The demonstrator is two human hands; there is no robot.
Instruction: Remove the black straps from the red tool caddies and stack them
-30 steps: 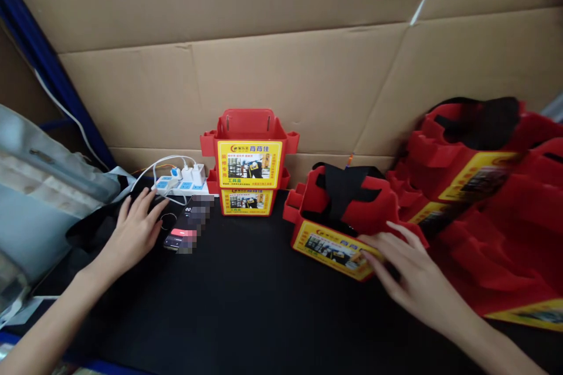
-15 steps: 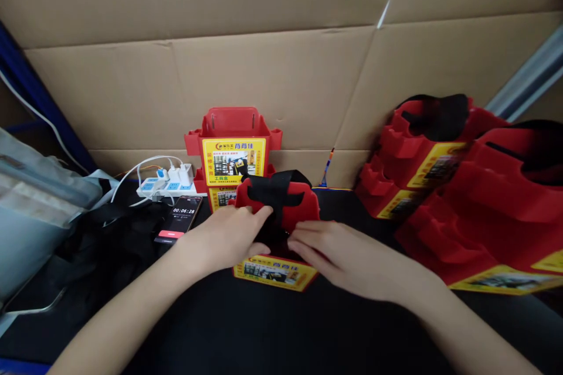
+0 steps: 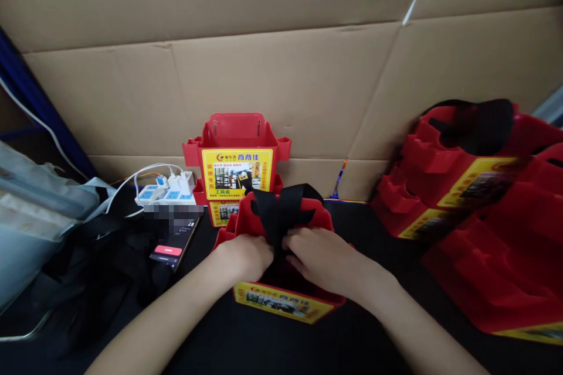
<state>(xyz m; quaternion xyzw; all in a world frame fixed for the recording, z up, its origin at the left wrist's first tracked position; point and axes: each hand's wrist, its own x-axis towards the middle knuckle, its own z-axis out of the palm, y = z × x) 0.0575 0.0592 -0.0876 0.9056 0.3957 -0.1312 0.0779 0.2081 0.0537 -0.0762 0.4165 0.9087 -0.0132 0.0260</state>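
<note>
A red plastic tool box [image 3: 328,220] with a yellow printed label stands in front of me. A black webbing strap [image 3: 279,211] loops over its back wall through the slots and hangs down inside. My left hand [image 3: 248,258] reaches into the box with its fingers curled against the strap's left side, the fingertips partly hidden. From the right, my right hand [image 3: 323,258] also reaches in, its fingers bent and closed on the strap's right edge. The strap's lower end is lost in the dark interior.
Behind stand stacked red tool boxes [image 3: 240,129]. More red boxes with straps [image 3: 409,179] fill the right side. At left are a phone [image 3: 169,251], a white power strip [image 3: 176,194] with cables, and a heap of black straps [image 3: 101,281]. Cardboard [image 3: 272,82] walls the back.
My left hand has gone from an extended finger at the strap to curled fingers lower inside the box. The right hand stays at the strap. The whole view has shifted slightly.
</note>
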